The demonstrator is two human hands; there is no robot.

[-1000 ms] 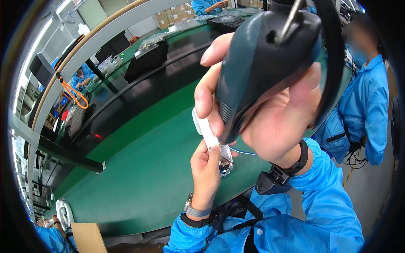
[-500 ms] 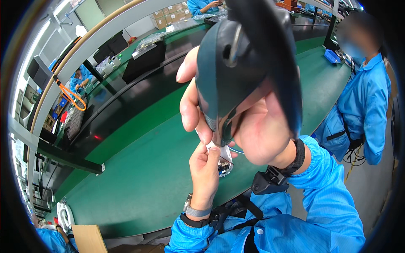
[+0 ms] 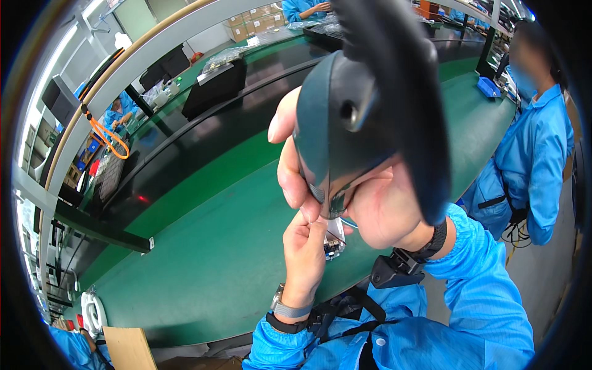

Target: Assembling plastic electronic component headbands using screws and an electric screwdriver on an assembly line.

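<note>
My right hand [image 3: 385, 213] is closed around a bulky dark green and black handheld tool [image 3: 314, 117], raised close to the camera. The tool is rounded and has a small round hole in its black part; its exact kind I cannot make out. Below its narrow lower end, my left hand [image 3: 303, 256] grips a small white housing [image 3: 335, 237] with exposed electronic parts and a thin wire. The left fingertips lie close under the tool, and whether they touch it is unclear. The tool and right hand hide much of the housing's far side.
A long green worktable [image 3: 216, 277] lies beneath my hands. Beyond it runs a black belt [image 3: 179, 166]. A person in blue workwear [image 3: 536, 166] stands to the right near a blue bin [image 3: 488, 87]. An orange strap [image 3: 110, 137] hangs from the frame at left; a white coil [image 3: 94, 314] lies lower left.
The tool and both hands have shifted slightly right and down in the picture. Both grips stay the same. The person on the right has turned or leaned a little.
</note>
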